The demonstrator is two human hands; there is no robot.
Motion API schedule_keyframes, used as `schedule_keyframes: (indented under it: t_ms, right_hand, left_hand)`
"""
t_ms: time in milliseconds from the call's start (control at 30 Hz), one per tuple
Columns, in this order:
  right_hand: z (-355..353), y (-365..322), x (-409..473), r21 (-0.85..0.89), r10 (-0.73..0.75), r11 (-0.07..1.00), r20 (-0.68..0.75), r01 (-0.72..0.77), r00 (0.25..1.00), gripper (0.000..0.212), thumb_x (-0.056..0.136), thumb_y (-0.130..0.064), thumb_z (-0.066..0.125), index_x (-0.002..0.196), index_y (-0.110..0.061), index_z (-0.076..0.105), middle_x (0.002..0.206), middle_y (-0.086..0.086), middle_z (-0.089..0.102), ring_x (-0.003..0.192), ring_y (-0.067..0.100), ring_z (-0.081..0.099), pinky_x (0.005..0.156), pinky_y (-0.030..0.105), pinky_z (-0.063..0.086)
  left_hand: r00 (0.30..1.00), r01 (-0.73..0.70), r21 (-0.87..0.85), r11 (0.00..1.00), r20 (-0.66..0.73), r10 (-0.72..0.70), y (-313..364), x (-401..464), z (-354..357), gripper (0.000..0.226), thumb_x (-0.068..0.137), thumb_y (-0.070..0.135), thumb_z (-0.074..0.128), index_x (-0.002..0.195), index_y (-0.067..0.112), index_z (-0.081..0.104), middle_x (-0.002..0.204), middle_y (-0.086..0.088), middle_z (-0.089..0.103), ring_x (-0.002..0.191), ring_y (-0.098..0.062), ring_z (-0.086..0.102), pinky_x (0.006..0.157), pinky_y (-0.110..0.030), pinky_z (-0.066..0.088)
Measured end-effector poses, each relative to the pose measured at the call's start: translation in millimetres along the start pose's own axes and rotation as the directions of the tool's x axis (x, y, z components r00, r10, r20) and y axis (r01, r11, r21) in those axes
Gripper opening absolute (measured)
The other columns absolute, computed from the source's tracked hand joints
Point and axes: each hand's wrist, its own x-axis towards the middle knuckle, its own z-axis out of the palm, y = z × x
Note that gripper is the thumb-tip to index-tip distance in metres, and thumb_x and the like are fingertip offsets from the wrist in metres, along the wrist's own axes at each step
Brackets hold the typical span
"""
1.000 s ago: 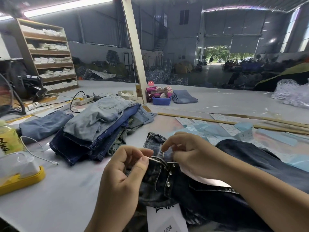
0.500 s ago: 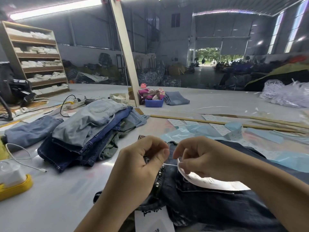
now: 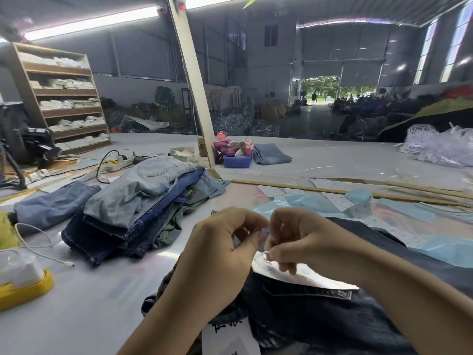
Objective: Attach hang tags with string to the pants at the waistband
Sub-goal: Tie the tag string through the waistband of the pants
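Dark pants (image 3: 320, 319) lie on the surface (image 3: 84, 303), right of the jeans pile (image 3: 143, 203). Above their waistband, right hand (image 3: 304, 242) pinches the string at the hang tag (image 3: 304, 276); left hand (image 3: 225, 252) curls fingertip-to-fingertip beside it (its grip is hidden).

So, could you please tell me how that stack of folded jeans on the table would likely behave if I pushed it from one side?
The stack of jeans would probably shear rather than slide whole, since its layers already sit skewed. It looks floppy, with edges drooping onto the table. It is likely heavy enough to drag.
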Motion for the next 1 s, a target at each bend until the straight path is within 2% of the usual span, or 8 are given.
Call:
schedule_keyframes:
  t_ms: [100,300,467,567,667,733,867,1000]
  right_hand:
    - [16.3,1.9,7.9,0.005,-0.021,1.000,0.024,0.021,0.999,0.017,0.083,0.008,0.064,0.098,0.002,0.060,0.071,0.014,0.057,0.060,0.020,0.055,0.053,0.029,0.044]
    - [12.1,3.9,7.2,0.022,0.032,0.999,-0.045,-0.031,0.999,0.015,0.085,0.006,0.067,0.081,-0.006,0.060,0.064,0.012,0.064,0.050,0.020,0.060,0.048,0.027,0.046]
    - [1.4,8.0,3.1,0.315,0.074,0.946,0.015,-0.075,0.997,0.020,0.073,0.009,0.061,0.089,-0.002,0.064,0.089,0.024,0.070,0.083,0.030,0.073,0.065,0.030,0.058]
    - [-1.5,13.1,-0.3,0.382,0.106,0.918,0.031,-0.110,0.994,0.025,0.069,0.010,0.059,0.087,-0.004,0.069,0.097,0.028,0.070,0.093,0.034,0.072,0.069,0.031,0.059]
    - [-0.9,12.9,-2.8,0.326,0.106,0.939,0.017,-0.106,0.994,0.025,0.070,0.012,0.072,0.090,-0.002,0.068,0.100,0.027,0.071,0.094,0.035,0.072,0.068,0.031,0.060]
    - [-1.2,11.9,-4.8,0.292,0.092,0.953,-0.017,-0.083,0.996,0.030,0.065,0.006,0.081,0.091,-0.001,0.067,0.095,0.025,0.072,0.090,0.034,0.073,0.064,0.029,0.059]
    - [-4.4,13.7,-10.0,0.166,0.058,0.985,-0.056,-0.048,0.997,0.031,0.059,-0.003,0.082,0.087,-0.004,0.069,0.090,0.019,0.074,0.089,0.032,0.073,0.074,0.031,0.060]
    - [-5.2,15.9,-13.2,0.082,0.074,0.994,-0.006,-0.074,0.997,0.021,0.073,0.011,0.077,0.081,-0.008,0.072,0.091,0.017,0.074,0.086,0.023,0.073,0.076,0.026,0.058]
  left_hand:
    - [0.999,0.022,-0.060,0.998,-0.038,-0.025,-1.2,0.3,1.3,0.015,0.083,0.018,0.077,0.085,0.033,0.074,0.080,0.021,0.071,0.080,-0.003,0.067,0.069,-0.010,0.048]
    - [0.992,0.123,-0.094,0.988,0.005,-0.123,-17.4,-9.2,0.6,0.013,0.084,0.018,0.076,0.079,0.030,0.073,0.071,0.013,0.070,0.063,-0.004,0.063,0.058,-0.014,0.048]
    - [0.987,0.160,-0.075,0.984,0.026,-0.158,-26.9,-16.0,6.8,0.016,0.084,0.020,0.073,0.083,0.036,0.069,0.067,0.009,0.068,0.055,-0.006,0.056,0.051,-0.015,0.044]
    - [0.986,0.167,-0.083,0.982,0.038,-0.164,-28.3,-16.1,9.5,0.018,0.085,0.019,0.073,0.084,0.036,0.068,0.067,0.009,0.068,0.056,-0.006,0.057,0.053,-0.019,0.046]
    - [0.981,0.186,-0.076,0.980,0.065,-0.182,-29.2,-18.3,10.7,0.018,0.085,0.018,0.073,0.084,0.036,0.069,0.071,0.010,0.069,0.063,-0.007,0.063,0.057,-0.023,0.050]
    - [0.978,0.203,-0.073,0.976,0.071,-0.198,-29.4,-20.9,10.9,0.017,0.085,0.018,0.073,0.082,0.035,0.070,0.074,0.015,0.070,0.068,-0.002,0.064,0.058,-0.013,0.045]
    - [0.968,0.248,-0.068,0.966,0.066,-0.244,-29.5,-26.1,11.6,0.015,0.084,0.019,0.073,0.078,0.033,0.071,0.075,0.022,0.070,0.073,0.006,0.064,0.065,-0.003,0.041]
    - [0.967,0.248,-0.055,0.967,0.070,-0.244,-29.5,-26.7,13.0,0.015,0.084,0.018,0.074,0.078,0.032,0.071,0.076,0.023,0.070,0.076,0.006,0.065,0.068,-0.004,0.043]
